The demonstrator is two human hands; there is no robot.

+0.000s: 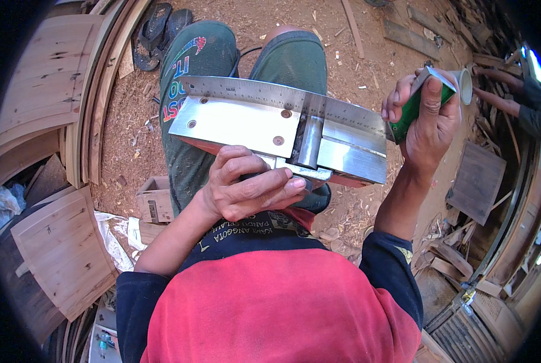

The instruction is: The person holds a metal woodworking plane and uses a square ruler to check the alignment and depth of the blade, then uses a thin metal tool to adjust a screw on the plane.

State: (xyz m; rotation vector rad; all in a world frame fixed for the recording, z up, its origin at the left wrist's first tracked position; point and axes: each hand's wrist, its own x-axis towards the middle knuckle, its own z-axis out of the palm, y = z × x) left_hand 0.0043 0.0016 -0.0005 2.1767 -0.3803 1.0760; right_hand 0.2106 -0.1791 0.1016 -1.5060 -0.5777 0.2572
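Over the thighs [207, 60], upturned planer [240, 124] lying sole-up; ruled blade [343, 114] running along its far edge. Left hand [243, 187] gripping the near side; right hand [432, 124] clasping green handle [407, 121]. Best practice: keeping planer still, pressing blade lightly, evenly.

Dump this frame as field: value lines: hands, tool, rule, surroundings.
left_hand: grips the near side of the hand planer; left hand
right_hand: grips the green handle at the rule's right end; right hand
planer: held sole up above the lap, drum exposed between two plates
rule: steel rule, lengthwise along the sole's far side
floor: ground strewn with wood chips
left_side: wooden panels, small wooden box
ahead_left: dark sandals
right_edge: another person's forearms
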